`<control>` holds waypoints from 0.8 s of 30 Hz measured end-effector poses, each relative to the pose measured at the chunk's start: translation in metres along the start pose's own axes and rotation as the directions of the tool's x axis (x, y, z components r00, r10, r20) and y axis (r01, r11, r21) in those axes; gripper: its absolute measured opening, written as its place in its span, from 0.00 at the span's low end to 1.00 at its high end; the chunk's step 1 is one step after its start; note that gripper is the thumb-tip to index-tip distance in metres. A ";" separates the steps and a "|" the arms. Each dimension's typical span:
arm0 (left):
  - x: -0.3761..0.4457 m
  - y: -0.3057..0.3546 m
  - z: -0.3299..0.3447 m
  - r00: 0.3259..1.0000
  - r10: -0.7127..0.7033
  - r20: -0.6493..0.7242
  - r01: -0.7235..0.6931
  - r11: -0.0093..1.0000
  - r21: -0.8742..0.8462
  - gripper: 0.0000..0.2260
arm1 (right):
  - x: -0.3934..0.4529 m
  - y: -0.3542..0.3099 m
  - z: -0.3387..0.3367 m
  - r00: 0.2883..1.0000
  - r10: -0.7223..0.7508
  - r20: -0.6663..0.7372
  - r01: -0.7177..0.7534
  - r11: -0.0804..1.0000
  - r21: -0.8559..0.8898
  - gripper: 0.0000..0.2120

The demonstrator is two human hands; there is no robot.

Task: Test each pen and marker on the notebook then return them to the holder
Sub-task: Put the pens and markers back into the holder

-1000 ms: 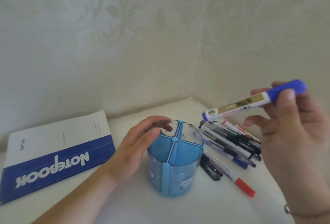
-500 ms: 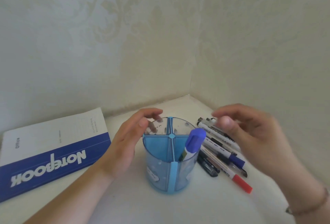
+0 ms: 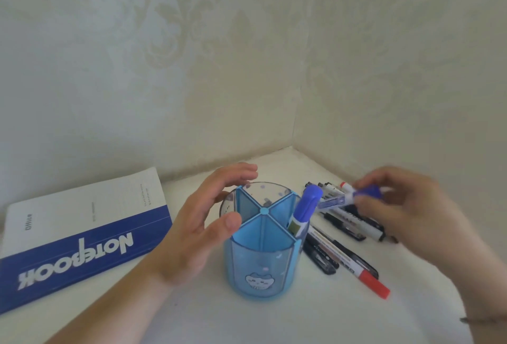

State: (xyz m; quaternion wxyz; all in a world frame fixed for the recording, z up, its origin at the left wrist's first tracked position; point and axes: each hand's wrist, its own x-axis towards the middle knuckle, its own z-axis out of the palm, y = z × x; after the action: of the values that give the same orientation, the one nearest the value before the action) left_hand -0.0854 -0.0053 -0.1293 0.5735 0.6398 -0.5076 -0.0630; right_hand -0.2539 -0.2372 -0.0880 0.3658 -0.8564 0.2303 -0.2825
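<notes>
A round blue holder (image 3: pixel 262 269) with four compartments stands in the middle of the white table. A blue-capped marker (image 3: pixel 306 210) leans in its right compartment, cap up. My left hand (image 3: pixel 203 228) cups the holder's left rim, fingers apart. My right hand (image 3: pixel 403 209) pinches a second blue-capped marker (image 3: pixel 343 201), lifted slightly above the pile of pens and markers (image 3: pixel 348 236) lying right of the holder. A red-capped marker (image 3: pixel 359 272) lies at the pile's front. The closed blue and white notebook (image 3: pixel 82 231) lies at the left.
Two wallpapered walls (image 3: pixel 247 69) meet in a corner (image 3: pixel 295 146) just behind the holder and the pile. The white table (image 3: pixel 274 319) stretches toward me in front of the holder.
My right hand dropped the first blue-capped marker into the holder, moved right to the pile and closed on another blue-capped marker. My left hand stayed at the holder's rim.
</notes>
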 end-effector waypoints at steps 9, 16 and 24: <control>-0.001 0.003 0.007 0.997 0.048 0.056 -0.051 0.998 0.048 0.33 | -0.017 -0.043 0.025 0.848 -0.266 -0.458 0.513 0.626 0.587 0.11; -0.001 0.003 0.006 0.997 0.059 0.052 -0.062 0.996 0.060 0.34 | -0.016 -0.037 0.040 0.775 -0.602 -0.193 0.630 0.708 0.320 0.05; 0.001 0.002 0.002 0.992 0.089 -0.092 -0.078 0.990 0.116 0.33 | -0.005 0.000 0.000 0.909 0.037 0.416 0.216 0.811 -0.544 0.18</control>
State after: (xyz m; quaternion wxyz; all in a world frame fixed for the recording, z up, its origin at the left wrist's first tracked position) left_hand -0.0874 -0.0068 -0.1278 0.5628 0.6515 -0.5083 0.0205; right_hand -0.2575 -0.2344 -0.0895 0.1140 -0.9761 0.1823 -0.0317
